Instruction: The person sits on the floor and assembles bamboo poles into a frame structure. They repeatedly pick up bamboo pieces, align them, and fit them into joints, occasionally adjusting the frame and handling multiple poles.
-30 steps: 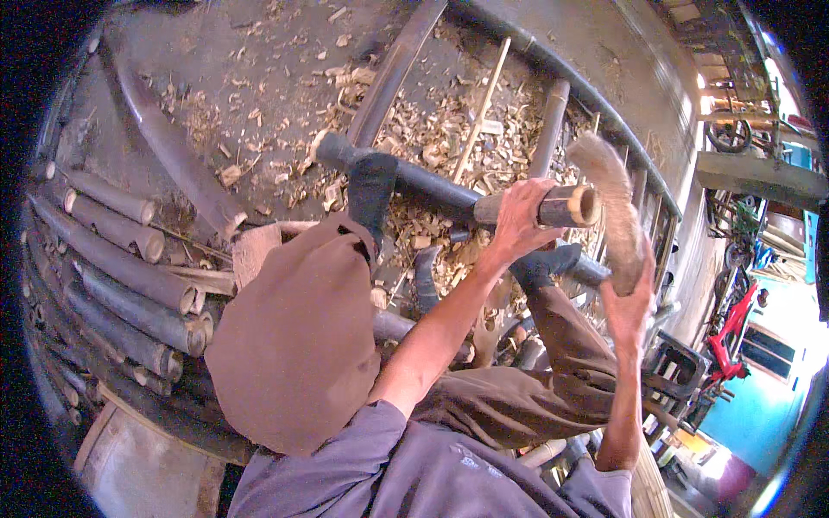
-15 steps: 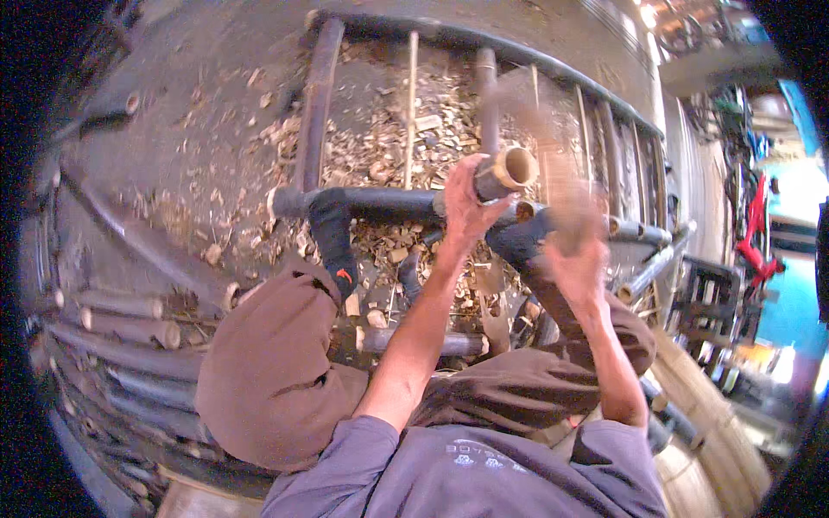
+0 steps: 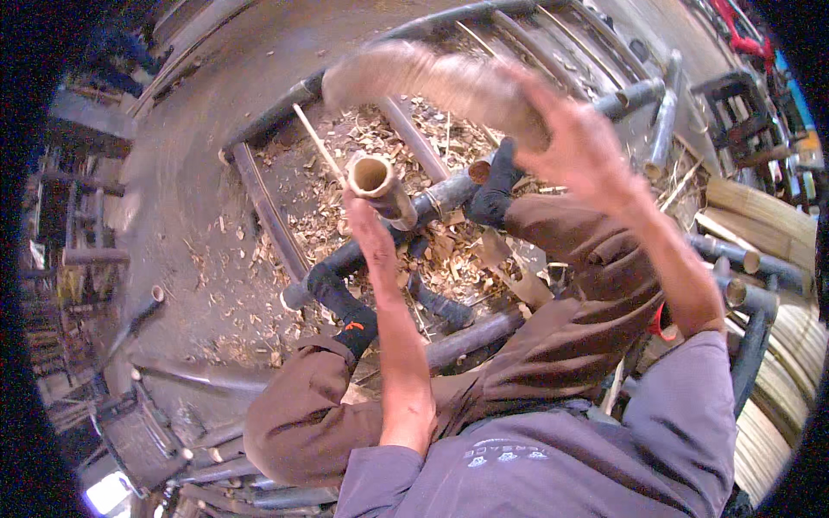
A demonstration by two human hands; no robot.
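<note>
A short bamboo tube (image 3: 396,207) stands tilted, its open pale end facing up, over a dark bamboo rail of the frame. My left hand (image 3: 370,231) grips it from the left side, just below the rim; some of the fingers are hidden. Up and to the right, my right hand (image 3: 580,147) is closed round one end of a thick, brown, wooden-looking club (image 3: 423,82). Motion smears the club, so its exact shape cannot be made out. Its far end is raised beyond the tube, apart from it.
A dark bamboo frame (image 3: 269,211) with crossbars lies on the ground, wood chips (image 3: 324,226) scattered in and around it. My dark-socked feet (image 3: 494,194) are against its near rail. Bamboo poles lie at lower left, and split bamboo (image 3: 760,233) at right.
The view has turned, shifting the frame. The tube now sits further left with its open end upward, my left hand still on it. My right hand has swung the club up and outward.
</note>
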